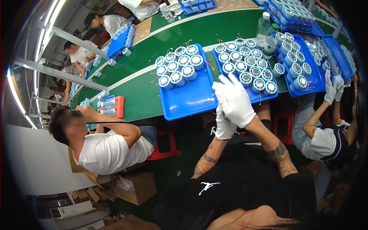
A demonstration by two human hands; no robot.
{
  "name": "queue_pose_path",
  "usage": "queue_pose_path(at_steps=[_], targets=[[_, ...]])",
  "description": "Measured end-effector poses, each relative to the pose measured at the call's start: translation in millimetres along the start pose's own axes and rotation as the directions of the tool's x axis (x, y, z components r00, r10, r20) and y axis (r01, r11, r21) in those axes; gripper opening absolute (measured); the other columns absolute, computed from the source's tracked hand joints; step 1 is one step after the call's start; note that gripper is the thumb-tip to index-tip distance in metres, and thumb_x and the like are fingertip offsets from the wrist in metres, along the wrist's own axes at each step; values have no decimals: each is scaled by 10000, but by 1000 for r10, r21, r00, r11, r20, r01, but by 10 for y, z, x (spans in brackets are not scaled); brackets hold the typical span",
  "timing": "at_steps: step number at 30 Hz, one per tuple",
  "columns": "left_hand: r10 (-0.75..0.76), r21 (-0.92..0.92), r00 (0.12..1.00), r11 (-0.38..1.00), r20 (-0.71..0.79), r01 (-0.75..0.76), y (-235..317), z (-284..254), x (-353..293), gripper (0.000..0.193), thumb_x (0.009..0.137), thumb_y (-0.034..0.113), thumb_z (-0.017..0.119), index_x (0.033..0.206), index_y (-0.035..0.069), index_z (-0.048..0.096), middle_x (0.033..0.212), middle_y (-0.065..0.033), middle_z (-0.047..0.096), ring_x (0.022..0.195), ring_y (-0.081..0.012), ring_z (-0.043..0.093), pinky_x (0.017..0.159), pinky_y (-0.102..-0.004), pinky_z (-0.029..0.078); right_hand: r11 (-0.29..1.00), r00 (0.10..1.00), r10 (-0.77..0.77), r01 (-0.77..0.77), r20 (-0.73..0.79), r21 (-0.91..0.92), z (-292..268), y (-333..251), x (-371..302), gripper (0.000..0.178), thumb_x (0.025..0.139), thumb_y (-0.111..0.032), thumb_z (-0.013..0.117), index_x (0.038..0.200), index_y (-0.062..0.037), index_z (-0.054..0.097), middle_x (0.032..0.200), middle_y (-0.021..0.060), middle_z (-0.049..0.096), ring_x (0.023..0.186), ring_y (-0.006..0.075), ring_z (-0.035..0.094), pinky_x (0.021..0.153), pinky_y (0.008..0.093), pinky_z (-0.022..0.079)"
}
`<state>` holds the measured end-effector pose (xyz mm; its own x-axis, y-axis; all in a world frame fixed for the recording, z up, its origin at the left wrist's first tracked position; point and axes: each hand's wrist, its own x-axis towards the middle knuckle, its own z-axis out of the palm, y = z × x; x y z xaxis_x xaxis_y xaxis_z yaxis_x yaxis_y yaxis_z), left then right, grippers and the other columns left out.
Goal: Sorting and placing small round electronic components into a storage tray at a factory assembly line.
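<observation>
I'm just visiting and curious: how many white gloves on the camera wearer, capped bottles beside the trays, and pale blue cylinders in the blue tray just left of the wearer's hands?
White gloves: 2
Capped bottles: 2
Pale blue cylinders: 11 visible
Total: 15

Glaring tubes [46, 28] at upper left burn out to white streaks, lighting a bright workroom and leaving a pale sheen on the bare front of the blue tray [186, 102]. The gloves [234, 102] gleam near white at center, while the floor [188, 165] and black shirt [245, 176] sink into shadow. Fisheye distortion bows the table [142, 92] and beam [57, 72]; detail softens toward the far left, and blackness swallows the corners.
</observation>
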<state>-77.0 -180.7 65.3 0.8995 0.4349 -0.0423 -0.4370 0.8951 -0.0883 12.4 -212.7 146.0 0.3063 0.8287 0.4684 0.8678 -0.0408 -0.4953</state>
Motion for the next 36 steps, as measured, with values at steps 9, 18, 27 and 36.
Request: queue_pose_path(at_steps=[9, 18, 27, 36], targets=[[471, 784, 870, 482, 143, -390, -157, -353, 91, 398, 971, 272, 506, 1312, 74, 460, 1273, -101, 545, 1098, -189, 580, 969, -323, 448, 983, 989, -48, 22, -137, -183, 130, -159, -65, 309, 863, -148, 514, 1107, 23, 597, 1201, 163, 604, 1184, 356, 524, 1089, 456, 298], [89, 172, 994, 982, -71, -75, -36, 67, 115, 396, 975, 387, 487, 1250, 105, 532, 1262, -50, 577, 1125, -152, 558, 1003, -296, 417, 986, 975, -66, 31, -214, -166, 146, -71, -155, 285, 863, -137, 522, 1077, 35, 599, 1159, 190, 608, 1141, 378, 535, 1067, 469, 330], [166, 218, 982, 965, -86, -144, -9, -62, 159, 350, 984, 367, 486, 1206, 103, 543, 1223, -28, 590, 1111, -140, 559, 1000, -290, 418, 984, 967, -38, -8, -251, -179, 172, -130, -209, 265, 837, -108, 537, 1045, 45, 592, 1074, 198, 612, 1105, 381, 551, 1043, 488, 358], [253, 577, 965, 799, -74, -166, -111, 14, 116, 292, 995, 269, 460, 1213, 90, 535, 1187, -48, 611, 1088, -152, 570, 962, -294, 435, 999, 929, 40, -50, -368, -18, 241, -98, -268, 220, 823, -114, 526, 989, 7, 606, 1042, 161, 638, 1025, 368, 575, 1025, 456, 379]])
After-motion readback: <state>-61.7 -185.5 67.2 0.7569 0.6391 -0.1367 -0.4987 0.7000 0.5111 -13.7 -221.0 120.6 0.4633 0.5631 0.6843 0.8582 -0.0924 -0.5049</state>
